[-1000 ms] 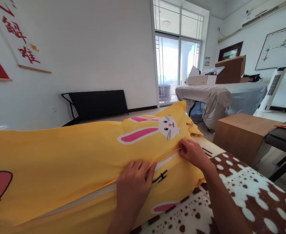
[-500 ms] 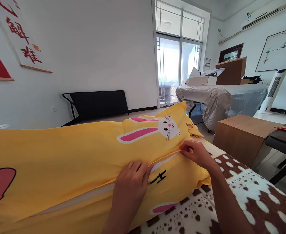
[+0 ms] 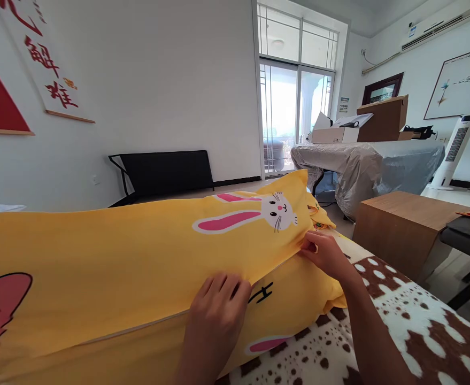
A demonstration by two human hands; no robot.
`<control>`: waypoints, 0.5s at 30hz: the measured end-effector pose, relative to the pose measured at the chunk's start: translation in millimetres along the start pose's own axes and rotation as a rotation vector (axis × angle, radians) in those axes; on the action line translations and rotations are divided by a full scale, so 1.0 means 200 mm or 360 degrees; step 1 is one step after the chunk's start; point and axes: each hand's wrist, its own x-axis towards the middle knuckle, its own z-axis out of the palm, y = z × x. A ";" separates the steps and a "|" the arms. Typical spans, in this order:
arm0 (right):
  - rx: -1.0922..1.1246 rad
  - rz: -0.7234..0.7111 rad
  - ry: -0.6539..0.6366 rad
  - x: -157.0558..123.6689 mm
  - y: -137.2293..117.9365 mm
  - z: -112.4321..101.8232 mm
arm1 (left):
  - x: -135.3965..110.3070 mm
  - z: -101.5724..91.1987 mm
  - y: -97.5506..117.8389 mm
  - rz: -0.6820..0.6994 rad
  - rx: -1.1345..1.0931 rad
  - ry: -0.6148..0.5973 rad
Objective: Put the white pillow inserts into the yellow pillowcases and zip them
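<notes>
A long, stuffed yellow cover (image 3: 138,246) printed with a white rabbit and pink shapes lies across the bed. A slit with two fabric edges runs along its front, and a thin pale strip shows in it at the left. My left hand (image 3: 220,307) is closed on the upper edge near the middle, fingers curled over the cloth. Farther right, my right hand (image 3: 326,255) pinches the same edge close to the rabbit's face, thumb and fingers together. What fills the cover is hidden.
A brown-and-white spotted blanket (image 3: 383,315) covers the bed beneath. At the right stand a wooden cabinet (image 3: 403,224) and a black stool (image 3: 469,235). Behind are a plastic-covered table (image 3: 339,160) with cardboard boxes (image 3: 385,118) and a black bench (image 3: 166,170) by the wall.
The slit has narrowed: the upper edge came down over the lower one, hiding most of the white strip. Both hands keep their hold, shifted slightly right.
</notes>
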 end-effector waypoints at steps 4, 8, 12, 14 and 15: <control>0.0145 0.0060 -0.0144 0.00 0.03 0.00 | 0.00 0.02 -0.01 -0.0002 0.0003 -0.0001; 0.0178 0.0064 -0.0201 0.00 0.03 0.00 | -0.01 0.03 -0.02 0.0002 0.0027 -0.0084; 0.0233 0.0036 -0.0296 0.00 0.01 -0.03 | -0.02 0.03 -0.03 0.0018 0.0059 -0.0222; 0.0319 0.0007 -0.0265 -0.01 0.00 -0.04 | -0.03 0.03 -0.03 -0.0005 0.0071 -0.0305; 0.0362 0.0000 -0.0159 -0.01 0.00 -0.05 | -0.03 0.03 -0.02 -0.0025 0.0075 -0.0355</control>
